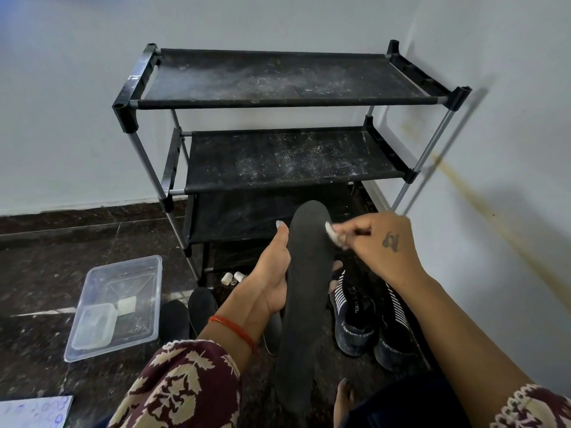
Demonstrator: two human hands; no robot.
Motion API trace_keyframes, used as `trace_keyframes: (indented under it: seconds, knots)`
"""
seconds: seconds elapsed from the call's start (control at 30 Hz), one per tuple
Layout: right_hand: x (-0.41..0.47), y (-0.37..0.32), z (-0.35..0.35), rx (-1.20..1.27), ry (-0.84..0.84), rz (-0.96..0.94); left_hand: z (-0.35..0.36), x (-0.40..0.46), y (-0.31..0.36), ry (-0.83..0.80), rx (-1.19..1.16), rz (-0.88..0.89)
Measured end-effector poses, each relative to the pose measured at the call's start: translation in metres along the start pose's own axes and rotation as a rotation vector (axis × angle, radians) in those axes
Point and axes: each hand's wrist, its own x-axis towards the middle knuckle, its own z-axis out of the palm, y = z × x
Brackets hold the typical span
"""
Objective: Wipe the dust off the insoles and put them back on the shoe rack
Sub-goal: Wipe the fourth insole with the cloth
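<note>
Plain pale walls (77,103) meet in a corner, and the right wall (509,149) has a yellowish streak running down it. Floor (46,257) is dark speckled stone, kinda glossy.

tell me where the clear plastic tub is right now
In the head view, the clear plastic tub sits on the dark floor at lower left, left of the shoe rack.
</note>
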Motion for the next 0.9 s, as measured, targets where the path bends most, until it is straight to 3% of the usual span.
trace_keyframes:
  seconds: [0.07, 0.17, 0.27, 0.47, 0.6, 0.67, 0.8, 0.9]
  knots:
    - [0.002, 0.001, 0.006, -0.034, 0.078, -0.047, 0.002, -0.002, -0.001, -0.012, 0.002, 0.001]
    - [0.003, 0.004, 0.024, -0.192, 0.039, -0.125, 0.002, -0.003, -0.002, -0.026, 0.02, 0.022]
    - [-0.001, 0.0, 0.037, -0.157, 0.021, -0.208, 0.0, -0.003, -0.003, -0.013, 0.068, 0.045]
    - [-0.017, -0.013, 0.03, 0.091, -0.28, -0.281, -0.002, -0.003, 0.0, -0.011, 0.07, 0.022]
    - [-0.016, -0.008, 0.014, -0.072, -0.446, -0.32, -0.002, -0.004, 0.0, -0.006, 0.102, 0.03]
    - [-0.011, -0.004, 0.007, -0.198, -0.414, -0.313, -0.002, -0.005, 0.001, 0.0, 0.091, 0.037]
    - [-0.003, 0.006, 0.007, -0.126, -0.024, -0.278, -0.002, -0.004, 0.001, -0.038, -0.001, 0.017]
    - [-0.002, 0.004, 0.019, -0.142, -0.058, -0.214, -0.002, -0.001, -0.002, -0.03, 0.022, 0.033]
